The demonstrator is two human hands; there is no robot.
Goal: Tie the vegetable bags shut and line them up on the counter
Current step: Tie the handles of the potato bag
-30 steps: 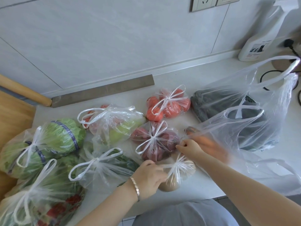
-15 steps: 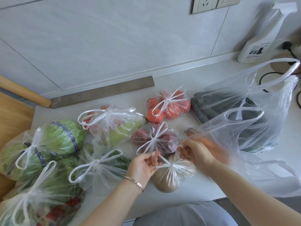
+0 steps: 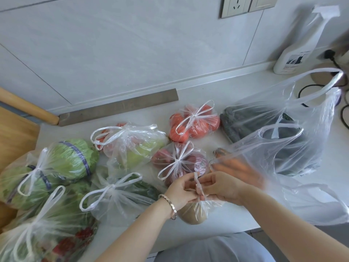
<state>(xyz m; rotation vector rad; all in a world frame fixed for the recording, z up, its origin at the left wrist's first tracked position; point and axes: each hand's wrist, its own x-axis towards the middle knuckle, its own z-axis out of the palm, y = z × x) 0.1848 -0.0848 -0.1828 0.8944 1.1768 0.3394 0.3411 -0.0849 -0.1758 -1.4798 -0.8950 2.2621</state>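
A small clear bag holding a brown round vegetable (image 3: 193, 214) lies near the counter's front edge. My left hand (image 3: 180, 191) and my right hand (image 3: 221, 186) both pinch its white handles (image 3: 198, 186), which stand twisted upright between my fingers. Behind them lie tied bags of purple onions (image 3: 181, 163) and tomatoes (image 3: 194, 121). To the right, a bag of carrots (image 3: 236, 167) and a big bag of dark cucumbers (image 3: 264, 125) have their handles loose. Tied bags of lettuce (image 3: 56, 165), mixed produce (image 3: 132, 146) and greens (image 3: 117, 195) fill the left.
A white spray bottle (image 3: 298, 46) stands at the back right beside black cables (image 3: 321, 91). A wooden board (image 3: 13, 140) and a wooden rod (image 3: 28, 106) sit at the left. A grey strip (image 3: 117, 108) runs along the wall. The white counter (image 3: 236, 220) ends close to my body.
Both hands came together over the small brown-vegetable bag. They gathered its spread handles and pulled them upward into a twisted strand.
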